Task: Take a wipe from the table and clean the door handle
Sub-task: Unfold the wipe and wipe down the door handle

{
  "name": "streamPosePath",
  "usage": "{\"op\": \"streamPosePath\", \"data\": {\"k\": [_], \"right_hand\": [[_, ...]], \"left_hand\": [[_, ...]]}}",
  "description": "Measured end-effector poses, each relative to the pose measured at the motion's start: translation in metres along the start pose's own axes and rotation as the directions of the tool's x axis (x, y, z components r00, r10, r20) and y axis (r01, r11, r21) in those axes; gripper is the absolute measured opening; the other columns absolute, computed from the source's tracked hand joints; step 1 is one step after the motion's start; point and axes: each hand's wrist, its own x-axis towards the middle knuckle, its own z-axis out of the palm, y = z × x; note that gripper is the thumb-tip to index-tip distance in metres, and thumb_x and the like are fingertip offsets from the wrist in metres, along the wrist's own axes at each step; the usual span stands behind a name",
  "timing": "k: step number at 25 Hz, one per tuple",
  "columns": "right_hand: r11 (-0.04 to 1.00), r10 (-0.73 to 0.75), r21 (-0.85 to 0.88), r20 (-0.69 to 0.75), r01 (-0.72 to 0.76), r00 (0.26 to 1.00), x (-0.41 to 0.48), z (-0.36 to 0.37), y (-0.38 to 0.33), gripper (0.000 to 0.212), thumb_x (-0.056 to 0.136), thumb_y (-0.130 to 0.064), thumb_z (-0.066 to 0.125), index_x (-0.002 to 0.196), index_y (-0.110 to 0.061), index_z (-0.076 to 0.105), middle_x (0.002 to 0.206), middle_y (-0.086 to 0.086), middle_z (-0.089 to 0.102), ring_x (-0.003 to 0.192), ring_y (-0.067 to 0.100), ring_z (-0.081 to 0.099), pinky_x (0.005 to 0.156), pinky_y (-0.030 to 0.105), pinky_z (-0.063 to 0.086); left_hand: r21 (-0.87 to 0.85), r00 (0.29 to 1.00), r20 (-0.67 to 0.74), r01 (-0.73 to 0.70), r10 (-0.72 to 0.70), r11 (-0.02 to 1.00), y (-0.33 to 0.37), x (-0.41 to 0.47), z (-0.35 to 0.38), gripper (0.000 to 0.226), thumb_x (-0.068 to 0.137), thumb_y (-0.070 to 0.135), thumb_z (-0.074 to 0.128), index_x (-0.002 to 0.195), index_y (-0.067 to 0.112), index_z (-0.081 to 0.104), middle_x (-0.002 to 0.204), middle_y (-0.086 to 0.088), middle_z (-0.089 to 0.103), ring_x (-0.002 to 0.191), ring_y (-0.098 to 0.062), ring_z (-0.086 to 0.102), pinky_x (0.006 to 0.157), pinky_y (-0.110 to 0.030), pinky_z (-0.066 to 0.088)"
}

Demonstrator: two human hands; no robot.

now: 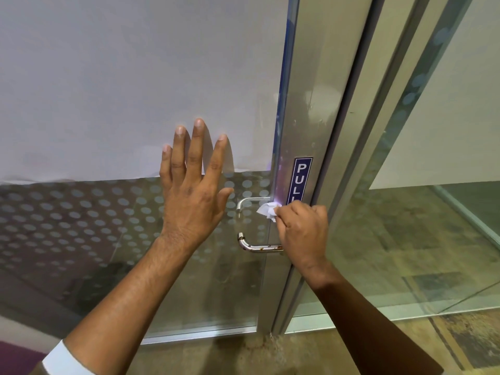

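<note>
A curved steel door handle (250,247) with brown spots sits on the glass door's right edge. A second handle bar shows through the glass above it. My right hand (304,234) is shut on a crumpled white wipe (267,211) and presses it against the door's metal stile, just above the handle and below the blue PULL sign (302,175). The hand covers the handle's right end. My left hand (193,185) lies flat on the glass to the left of the handle, fingers spread, holding nothing.
The glass door (135,104) is frosted white above and dotted below. Its aluminium frame (311,117) runs down the middle. A fixed glass panel (433,212) stands to the right. Patterned floor (270,353) lies below.
</note>
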Motion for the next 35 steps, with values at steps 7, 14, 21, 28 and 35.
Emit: {"op": "streamPosePath", "data": {"k": [7, 14, 21, 28, 35], "right_hand": [[1.000, 0.009, 0.007, -0.255, -0.007, 0.967, 0.054, -0.023, 0.003, 0.008, 0.089, -0.022, 0.080, 0.091, -0.027, 0.074, 0.072, -0.004, 0.064, 0.069, 0.023, 0.052, 0.070, 0.038, 0.030], [0.988, -0.125, -0.103, -0.121, 0.113, 0.985, 0.013, -0.002, 0.010, 0.012, 0.090, -0.018, 0.080, 0.093, -0.024, 0.070, 0.077, -0.003, 0.062, 0.072, 0.022, 0.051, 0.073, 0.038, 0.031], [0.965, -0.192, -0.187, -0.041, 0.181, 0.980, 0.014, -0.009, 0.026, 0.015, 0.086, -0.018, 0.081, 0.091, -0.027, 0.070, 0.086, -0.009, 0.071, 0.084, 0.023, 0.056, 0.077, 0.038, 0.030], [0.987, -0.155, -0.089, -0.269, 0.136, 0.951, 0.062, -0.038, 0.021, 0.005, 0.095, -0.027, 0.076, 0.100, -0.027, 0.074, 0.085, -0.008, 0.073, 0.077, 0.023, 0.060, 0.072, 0.038, 0.031], [0.956, -0.238, -0.182, -0.021, 0.230, 0.971, 0.007, -0.007, 0.036, 0.011, 0.090, -0.023, 0.082, 0.090, -0.022, 0.072, 0.085, -0.005, 0.074, 0.078, 0.025, 0.060, 0.069, 0.040, 0.040]], "left_hand": [[0.019, 1.000, -0.009, 0.008, -0.008, 1.000, 0.002, 0.000, -0.001, 0.089, 0.106, 0.060, 0.059, 0.174, 0.017, 0.022, 0.178, -0.029, 0.015, 0.164, -0.052, 0.013, 0.133, -0.065, 0.013], [0.003, 0.999, -0.035, 0.013, -0.013, 1.000, 0.003, 0.001, -0.004, 0.094, 0.100, 0.056, 0.073, 0.172, 0.017, 0.027, 0.177, -0.029, 0.018, 0.164, -0.051, 0.015, 0.133, -0.064, 0.014], [-0.001, 1.000, -0.026, 0.014, -0.014, 1.000, 0.003, 0.001, -0.006, 0.087, 0.105, 0.057, 0.065, 0.172, 0.016, 0.028, 0.177, -0.029, 0.017, 0.164, -0.052, 0.015, 0.132, -0.066, 0.016], [0.006, 0.999, -0.026, 0.022, -0.022, 1.000, 0.006, 0.002, -0.007, 0.088, 0.104, 0.057, 0.067, 0.171, 0.015, 0.030, 0.177, -0.029, 0.019, 0.163, -0.052, 0.016, 0.131, -0.066, 0.017], [0.011, 0.999, -0.030, 0.019, -0.019, 1.000, 0.004, 0.002, -0.008, 0.090, 0.101, 0.054, 0.072, 0.171, 0.014, 0.032, 0.176, -0.029, 0.020, 0.163, -0.053, 0.017, 0.132, -0.066, 0.018]]}}
